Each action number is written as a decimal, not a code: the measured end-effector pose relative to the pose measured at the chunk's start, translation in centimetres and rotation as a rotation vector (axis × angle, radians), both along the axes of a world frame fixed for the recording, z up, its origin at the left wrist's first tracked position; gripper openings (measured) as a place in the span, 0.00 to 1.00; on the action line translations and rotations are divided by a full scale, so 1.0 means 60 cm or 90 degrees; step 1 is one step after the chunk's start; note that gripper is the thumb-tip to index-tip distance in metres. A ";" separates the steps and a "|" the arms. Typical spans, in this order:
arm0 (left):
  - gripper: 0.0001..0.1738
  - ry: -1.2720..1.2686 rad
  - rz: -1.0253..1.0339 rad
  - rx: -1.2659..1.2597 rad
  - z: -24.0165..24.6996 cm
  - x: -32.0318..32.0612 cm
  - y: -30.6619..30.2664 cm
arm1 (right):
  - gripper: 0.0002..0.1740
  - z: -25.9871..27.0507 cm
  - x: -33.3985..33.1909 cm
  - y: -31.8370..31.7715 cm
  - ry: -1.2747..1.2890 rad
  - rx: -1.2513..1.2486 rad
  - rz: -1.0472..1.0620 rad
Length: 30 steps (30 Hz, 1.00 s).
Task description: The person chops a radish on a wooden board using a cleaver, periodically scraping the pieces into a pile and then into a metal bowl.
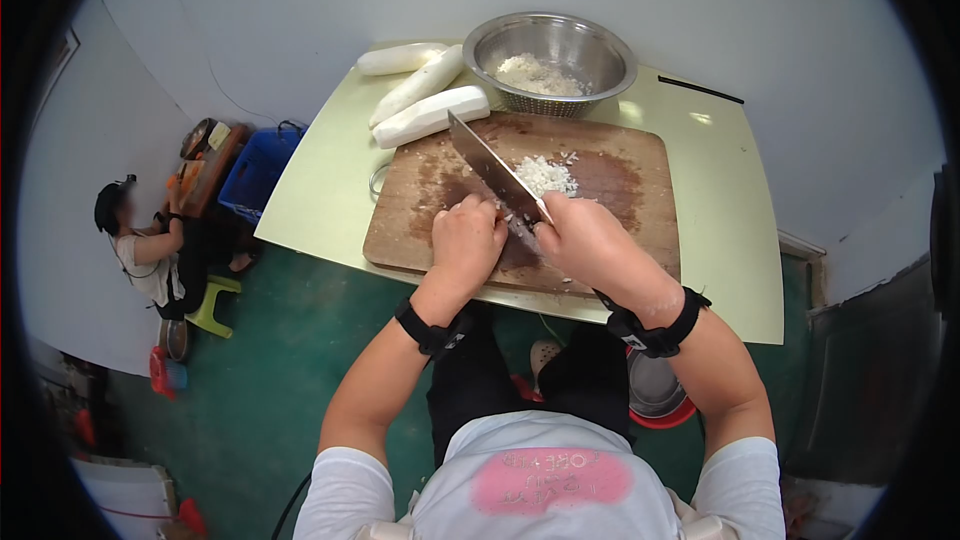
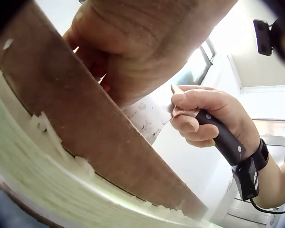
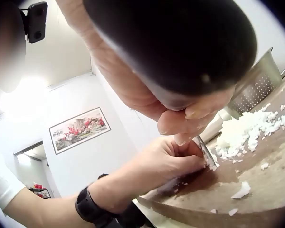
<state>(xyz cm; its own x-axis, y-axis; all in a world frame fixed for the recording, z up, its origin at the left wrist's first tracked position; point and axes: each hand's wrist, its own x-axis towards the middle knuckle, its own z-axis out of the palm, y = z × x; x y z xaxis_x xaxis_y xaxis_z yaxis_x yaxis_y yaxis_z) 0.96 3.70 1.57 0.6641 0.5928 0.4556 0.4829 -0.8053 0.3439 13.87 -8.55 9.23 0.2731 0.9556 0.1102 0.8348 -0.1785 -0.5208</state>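
Observation:
My right hand (image 1: 590, 245) grips the dark handle (image 2: 223, 137) of a kitchen knife (image 1: 492, 165) with a broad blade. The blade slants across the wooden cutting board (image 1: 640, 165), its tip toward the back left. Close to the blade's left side, my left hand (image 1: 467, 238) rests low on the board with its fingers curled. White bits show by those fingertips in the right wrist view, but I cannot tell whether they hold a piece. Finely chopped white radish (image 1: 546, 176) lies heaped beyond the blade, with loose bits (image 3: 241, 191) scattered over the wood.
Several white radishes (image 1: 430, 117) lie at the table's back left. Beside them stands a perforated steel basin (image 1: 612, 80) with chopped white pieces inside. A black strip (image 1: 700, 89) lies at the back right edge. Farther left, another person (image 1: 150, 245) sits near a blue crate (image 1: 258, 172).

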 end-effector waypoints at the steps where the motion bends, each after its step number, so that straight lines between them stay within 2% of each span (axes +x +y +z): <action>1: 0.06 -0.008 -0.001 0.009 -0.001 0.001 0.000 | 0.11 0.002 -0.003 0.001 0.013 -0.003 -0.005; 11: 0.07 0.006 0.000 -0.031 0.004 0.000 0.001 | 0.12 -0.007 -0.006 0.008 -0.008 -0.025 0.006; 14: 0.07 0.004 0.000 -0.042 0.000 -0.004 0.003 | 0.11 0.004 -0.009 0.008 0.039 -0.055 -0.005; 20: 0.07 -0.042 -0.040 -0.065 0.001 -0.013 0.001 | 0.11 -0.002 -0.006 0.009 0.002 -0.042 0.016; 25: 0.06 -0.124 -0.043 -0.008 -0.012 -0.020 -0.011 | 0.11 0.007 -0.001 0.002 0.093 -0.099 -0.009; 26: 0.06 -0.126 -0.039 -0.008 -0.012 -0.021 -0.012 | 0.11 0.008 0.001 0.001 0.091 -0.100 -0.005; 28: 0.05 -0.142 -0.040 -0.007 -0.015 -0.021 -0.013 | 0.11 0.005 0.011 0.000 -0.014 -0.056 -0.033; 30: 0.04 -0.151 -0.036 -0.003 -0.016 -0.021 -0.014 | 0.11 0.011 0.020 0.000 -0.026 -0.035 -0.041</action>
